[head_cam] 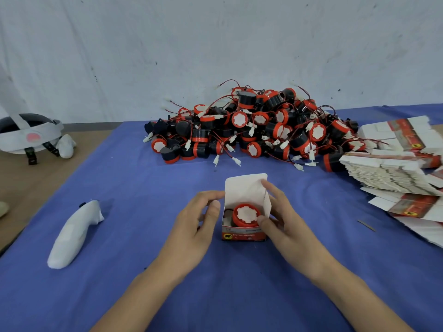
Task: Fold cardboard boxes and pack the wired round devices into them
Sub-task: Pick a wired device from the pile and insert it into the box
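Holding the open box [242, 233] from both sides, the left hand [199, 216] curls against its left wall; the right hand [280, 212] pinches the right side flap, thumb by the rim. The box stands on the blue cloth [143, 188], front and middle, with a round device [245, 214] inside, red face up.

Risks, as I judge them: the wire may spring up and get caught under the lid; the side flap, standing outward, could crease if the lid comes down first; a hard push may tip the light box.

Counting: one open box; one device in it; one heap of devices [259, 125] behind, too many to count; flat boxes [393, 164] stacked at the right, likewise uncountable.
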The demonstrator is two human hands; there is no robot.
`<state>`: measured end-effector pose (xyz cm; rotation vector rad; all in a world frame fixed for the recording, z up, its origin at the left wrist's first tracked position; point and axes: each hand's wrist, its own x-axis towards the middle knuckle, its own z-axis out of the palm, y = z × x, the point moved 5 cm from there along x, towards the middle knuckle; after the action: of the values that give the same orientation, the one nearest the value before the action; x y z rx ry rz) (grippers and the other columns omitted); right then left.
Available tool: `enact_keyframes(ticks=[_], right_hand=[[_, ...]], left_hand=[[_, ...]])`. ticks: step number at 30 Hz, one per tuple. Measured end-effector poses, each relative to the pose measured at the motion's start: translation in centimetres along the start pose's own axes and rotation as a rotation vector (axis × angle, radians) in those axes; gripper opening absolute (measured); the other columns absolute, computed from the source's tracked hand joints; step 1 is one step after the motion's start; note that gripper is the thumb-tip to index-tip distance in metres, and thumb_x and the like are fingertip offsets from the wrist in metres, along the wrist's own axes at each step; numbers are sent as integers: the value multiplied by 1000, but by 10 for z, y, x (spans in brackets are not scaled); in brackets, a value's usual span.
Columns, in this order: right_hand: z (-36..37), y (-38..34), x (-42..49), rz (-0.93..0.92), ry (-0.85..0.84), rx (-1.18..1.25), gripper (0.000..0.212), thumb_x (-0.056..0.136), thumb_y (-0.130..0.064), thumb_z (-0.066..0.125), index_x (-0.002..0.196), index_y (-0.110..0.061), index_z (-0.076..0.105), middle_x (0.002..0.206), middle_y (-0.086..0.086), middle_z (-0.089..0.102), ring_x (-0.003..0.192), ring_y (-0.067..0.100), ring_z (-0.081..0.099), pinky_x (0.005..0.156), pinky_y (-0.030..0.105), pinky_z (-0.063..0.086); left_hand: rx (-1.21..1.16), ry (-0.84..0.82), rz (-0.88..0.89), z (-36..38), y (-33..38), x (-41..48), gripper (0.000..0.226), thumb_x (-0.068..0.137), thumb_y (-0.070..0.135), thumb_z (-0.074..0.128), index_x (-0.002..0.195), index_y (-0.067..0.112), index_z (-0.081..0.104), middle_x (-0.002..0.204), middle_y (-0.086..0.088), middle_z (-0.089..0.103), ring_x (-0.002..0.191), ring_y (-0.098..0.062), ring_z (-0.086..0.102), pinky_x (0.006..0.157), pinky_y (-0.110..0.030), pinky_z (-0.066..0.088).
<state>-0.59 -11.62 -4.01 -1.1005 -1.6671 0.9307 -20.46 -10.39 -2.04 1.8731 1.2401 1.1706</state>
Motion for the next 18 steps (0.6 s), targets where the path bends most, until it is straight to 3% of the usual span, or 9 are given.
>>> enact_keyframes(ticks=[2,4,7,11,13,16,18], right_hand=[[-1,1,0,12,9,-9,62,102,-22,55,138,-65,29,133,-32,55,124,-7,54,96,11,46],[-1,1,1,25,13,-31,60,101,-25,57,136,-66,30,132,-31,56,123,-7,54,96,15,49],[3,3,1,51,5,-59,58,100,-27,58,133,-67,32,134,-22,56,117,-3,59,93,22,53],[5,5,2,61,-12,-53,60,99,-26,59,133,-68,34,129,-24,58,116,-2,60,90,19,53],[5,5,1,58,-26,-44,62,99,-25,58,135,-68,33,126,-31,59,117,-4,59,92,17,52],[6,4,1,44,-44,-46,63,102,-27,57,142,-65,28,119,-33,62,115,-5,59,92,12,48],[7,4,0,37,-54,-30,61,101,-35,55,145,-63,23,126,-30,61,120,-4,58,96,13,47]], left_hand=[[-71,-42,-41,3,-5,1,27,103,46,39,123,47,57,122,19,65,112,-9,64,96,-37,51],[-118,-49,-49,3,-6,3,28,104,43,38,124,46,57,120,15,67,110,-12,65,97,-40,52],[-128,-53,-29,5,-4,6,32,103,38,38,127,49,57,125,20,63,118,-5,59,100,-25,48],[-122,-88,-23,9,-1,7,32,103,38,39,126,53,55,116,27,59,113,2,57,88,-8,44],[-130,-99,-56,9,0,11,26,100,44,44,120,57,54,110,31,58,106,4,59,82,-7,45],[-174,-88,-94,10,-2,16,23,99,35,55,107,56,57,110,23,63,101,0,63,78,-16,52],[-205,-78,-114,13,-3,17,25,98,27,61,99,51,58,111,15,65,98,-5,67,74,-20,55]])
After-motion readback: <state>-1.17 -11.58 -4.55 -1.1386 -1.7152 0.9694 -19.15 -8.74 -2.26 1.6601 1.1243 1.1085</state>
